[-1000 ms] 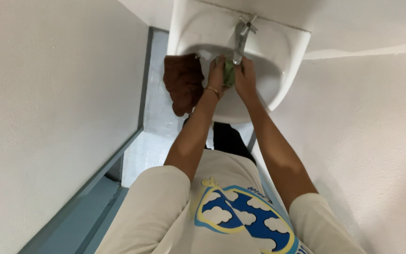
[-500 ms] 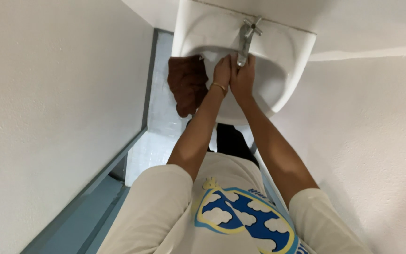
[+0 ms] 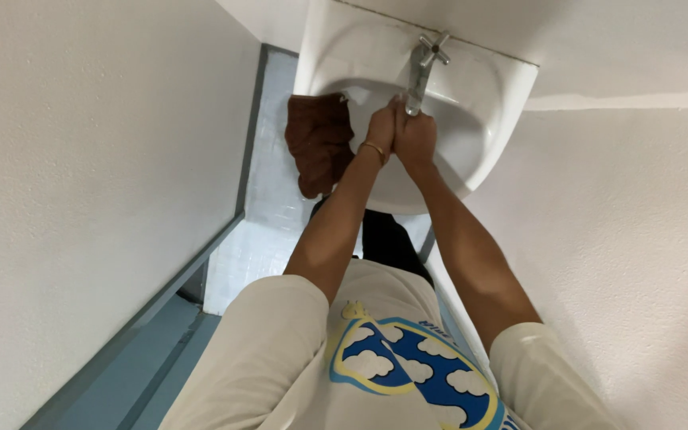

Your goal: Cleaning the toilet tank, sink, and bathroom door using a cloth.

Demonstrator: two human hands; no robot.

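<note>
A white wall-hung basin (image 3: 495, 87) sits at twelve o'clock, fixed to a white textured wall that runs down the right side of the view. A metal tap (image 3: 422, 68) with a cross handle stands at its back edge. Both hands meet under the spout: the left hand (image 3: 381, 127) and the right hand (image 3: 416, 137) are pressed together, fingers curled shut against each other; whether anything lies between them cannot be told. A thin bracelet (image 3: 373, 149) circles the left wrist. A brown cloth (image 3: 318, 143) hangs over the basin's rim at ten o'clock, just beside the left hand. Pale tiled floor (image 3: 272, 199) lies below, edged by a grey-blue frame (image 3: 244, 159).
</note>
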